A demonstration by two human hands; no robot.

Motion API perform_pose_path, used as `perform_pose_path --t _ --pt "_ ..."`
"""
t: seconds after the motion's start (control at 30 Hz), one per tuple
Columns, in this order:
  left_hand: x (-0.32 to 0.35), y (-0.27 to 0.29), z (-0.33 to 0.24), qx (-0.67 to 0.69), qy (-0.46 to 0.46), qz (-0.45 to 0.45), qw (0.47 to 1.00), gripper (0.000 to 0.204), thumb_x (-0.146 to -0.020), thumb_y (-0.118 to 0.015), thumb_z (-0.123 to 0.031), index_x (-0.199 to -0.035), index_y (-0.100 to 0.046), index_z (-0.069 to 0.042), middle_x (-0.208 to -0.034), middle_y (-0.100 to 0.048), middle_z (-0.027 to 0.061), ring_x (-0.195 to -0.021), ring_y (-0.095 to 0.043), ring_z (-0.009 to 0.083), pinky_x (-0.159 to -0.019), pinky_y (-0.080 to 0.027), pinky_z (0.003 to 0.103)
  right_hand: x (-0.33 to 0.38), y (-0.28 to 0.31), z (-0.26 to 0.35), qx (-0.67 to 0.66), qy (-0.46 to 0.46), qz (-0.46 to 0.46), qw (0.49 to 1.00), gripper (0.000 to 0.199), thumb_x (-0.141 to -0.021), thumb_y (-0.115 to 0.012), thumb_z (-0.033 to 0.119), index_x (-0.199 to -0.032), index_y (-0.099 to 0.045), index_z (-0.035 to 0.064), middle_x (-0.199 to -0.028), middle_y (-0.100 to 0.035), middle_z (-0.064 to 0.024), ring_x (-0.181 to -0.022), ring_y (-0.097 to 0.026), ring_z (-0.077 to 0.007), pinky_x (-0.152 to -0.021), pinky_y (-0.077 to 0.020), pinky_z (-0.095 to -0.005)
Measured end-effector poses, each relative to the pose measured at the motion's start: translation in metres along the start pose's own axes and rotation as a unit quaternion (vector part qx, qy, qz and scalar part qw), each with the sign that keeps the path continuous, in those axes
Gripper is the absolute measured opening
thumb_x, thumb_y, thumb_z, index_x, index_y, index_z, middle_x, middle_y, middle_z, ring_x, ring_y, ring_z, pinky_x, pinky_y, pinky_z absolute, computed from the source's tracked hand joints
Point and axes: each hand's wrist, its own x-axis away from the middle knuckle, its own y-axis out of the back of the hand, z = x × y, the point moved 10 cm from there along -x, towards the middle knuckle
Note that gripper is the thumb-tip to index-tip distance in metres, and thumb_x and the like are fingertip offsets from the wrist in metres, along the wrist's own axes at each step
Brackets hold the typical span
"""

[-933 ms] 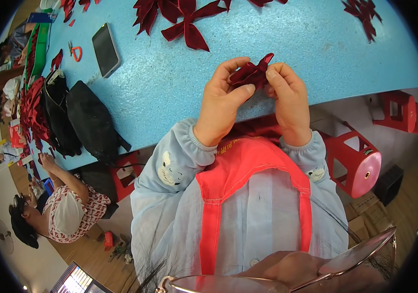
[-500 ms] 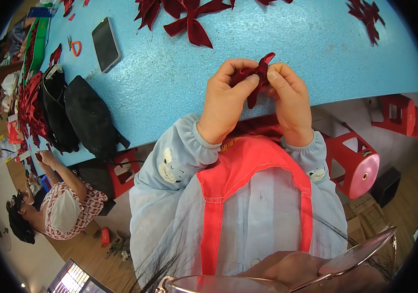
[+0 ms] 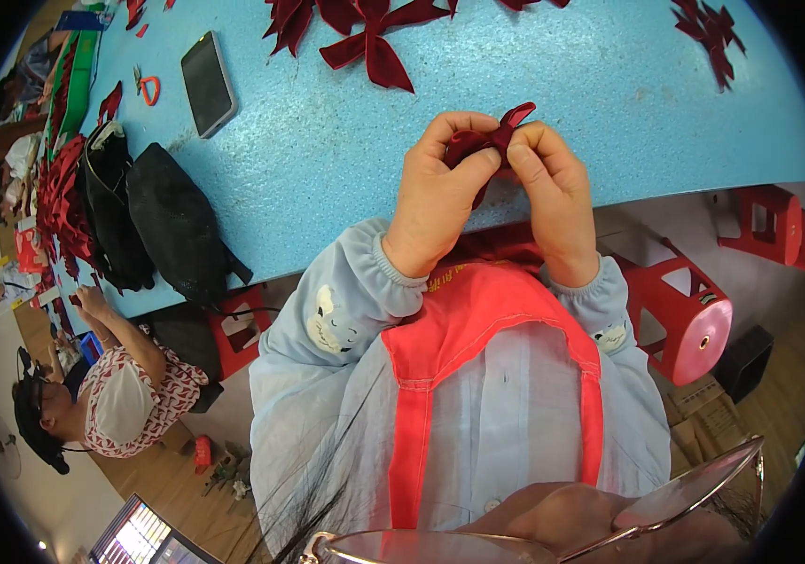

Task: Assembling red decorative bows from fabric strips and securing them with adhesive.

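Observation:
Between both hands, just over the table's near edge, is a dark red velvet bow (image 3: 516,116). My left hand (image 3: 440,183) is closed on its left loop, thumb and forefinger pinching close to the knot. My right hand (image 3: 553,183) pinches the bow's right side by the middle, fingers curled. One loop sticks up between the hands; a tail hangs below, partly hidden by the left thumb. Beyond the hands, more finished-looking dark red bows (image 3: 369,47) lie on the blue table (image 3: 327,160).
A phone (image 3: 208,85) and orange-handled snips (image 3: 148,89) lie at the far left. Black bags (image 3: 175,221) and a heap of red ribbon (image 3: 62,202) are nearer. Another cluster of bows (image 3: 709,39) lies far right. Red stools (image 3: 694,324) stand below the edge. A co-worker (image 3: 130,399) sits at left.
My right fingers have shifted slightly left and closer to the knot. The bow has turned a little, and its hanging tail shows less.

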Motion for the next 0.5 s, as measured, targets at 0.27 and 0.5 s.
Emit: perform_pose_path --t 0.27,0.5 --pt "-0.004 0.0 -0.016 -0.245 -0.096 0.007 0.965 0.02 -0.079 -0.057 0.002 -0.098 -0.059 -0.001 -0.094 -0.056 0.0055 -0.081 -0.054 0.0135 -0.07 -0.044 0.023 0.003 0.005 0.016 0.076 0.116 -0.029 0.99 0.008 -0.087 -0.051 0.009 -0.082 -0.049 0.0025 -0.077 -0.046 -0.0025 -0.07 -0.045 -0.0104 -0.063 -0.0397 -0.0244" --pt "0.008 -0.011 -0.033 -0.312 -0.231 0.052 0.92 0.016 -0.081 -0.054 0.004 -0.096 -0.055 -0.002 -0.085 -0.054 0.0031 -0.073 -0.047 0.0083 -0.06 -0.038 0.02 0.017 0.002 0.033 0.134 0.172 -0.073 0.973 0.005 -0.082 -0.055 0.005 -0.081 -0.051 0.0019 -0.08 -0.05 -0.0094 -0.069 -0.05 -0.0213 -0.062 -0.0411 -0.0295"
